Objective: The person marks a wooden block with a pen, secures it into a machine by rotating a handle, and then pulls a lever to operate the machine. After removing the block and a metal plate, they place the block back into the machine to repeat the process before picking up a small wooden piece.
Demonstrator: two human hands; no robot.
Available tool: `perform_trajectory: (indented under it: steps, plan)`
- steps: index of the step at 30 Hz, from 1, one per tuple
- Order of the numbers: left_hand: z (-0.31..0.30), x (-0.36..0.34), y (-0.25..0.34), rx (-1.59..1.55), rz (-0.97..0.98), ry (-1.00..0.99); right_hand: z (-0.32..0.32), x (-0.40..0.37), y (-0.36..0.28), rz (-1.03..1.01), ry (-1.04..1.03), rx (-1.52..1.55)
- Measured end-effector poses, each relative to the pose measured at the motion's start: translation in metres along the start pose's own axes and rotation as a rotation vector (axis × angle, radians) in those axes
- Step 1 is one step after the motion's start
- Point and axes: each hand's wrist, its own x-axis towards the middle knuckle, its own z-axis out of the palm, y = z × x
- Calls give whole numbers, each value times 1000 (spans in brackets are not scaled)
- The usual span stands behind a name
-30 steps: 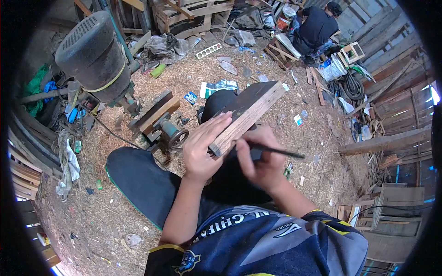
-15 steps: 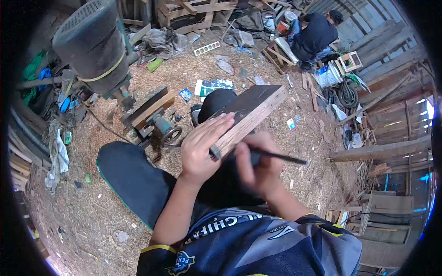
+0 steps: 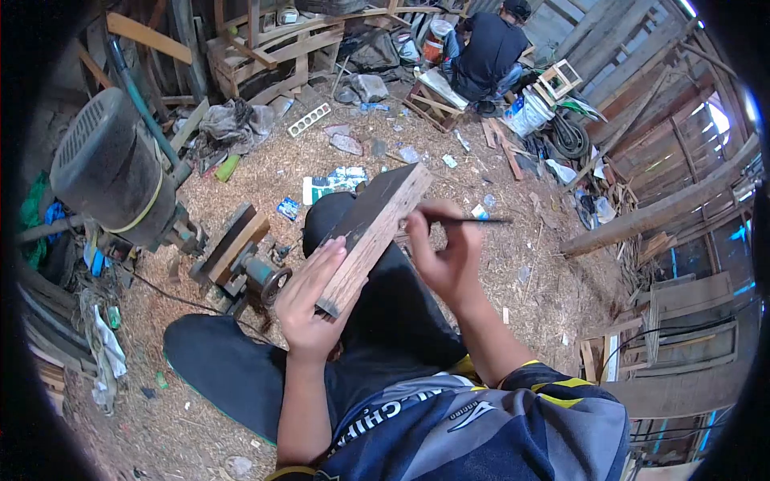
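Note:
A thick wooden block (image 3: pixel 383 232) with a dark upper face and a paler, rough-grained side slants over my lap. Its near end lies in my left hand (image 3: pixel 309 301), the thumb and fingers wrapped round the edges. Close to the far part of the pale side, my right hand (image 3: pixel 449 252) pinches a slim dark pencil-like stick (image 3: pixel 485 220). One end of the stick sticks out to the right; the end towards the block is hidden by my fingers.
A machine with a large ribbed motor (image 3: pixel 112 164) stands at left, above a vise (image 3: pixel 249 268) with a handwheel. Wood shavings (image 3: pixel 513 313) cover the floor. At the back, another person (image 3: pixel 488 56) sits turned away beside a white bucket (image 3: pixel 529 112). A long beam (image 3: pixel 658 204) lies at right.
My view has shifted. The block tilts more steeply, my left hand grips nearer its close end, and my right hand with the stick is farther up along the pale side.

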Motion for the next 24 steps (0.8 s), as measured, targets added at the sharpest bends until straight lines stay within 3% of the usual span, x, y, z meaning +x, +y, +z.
perform_trajectory:
  steps: [2,5,8,10,11,15,18,20,22,24]
  plan:
    - [2,-1,0,-7,-13,13,-1,12,3,240,28,142]
    - [1,-4,-1,-39,-88,26,-2,6,1,-50,-47,34]
    - [-1,-4,-4,-44,-100,10,1,9,9,28,-33,142]
    - [2,-4,-1,-41,-100,22,1,24,18,238,49,212]
    - [4,-4,0,-42,-97,28,1,29,26,241,88,139]
    - [1,-7,-7,-16,-102,6,-7,23,26,-73,-8,25]
    - [3,-4,-4,7,-82,4,-3,37,51,54,133,71]
    - [5,-8,-4,-2,-81,-2,-12,57,87,117,119,-142]
    - [4,-8,-7,-17,-88,4,-14,62,101,375,174,127]
    - [3,-9,-7,-31,-127,32,-15,55,101,417,225,204]
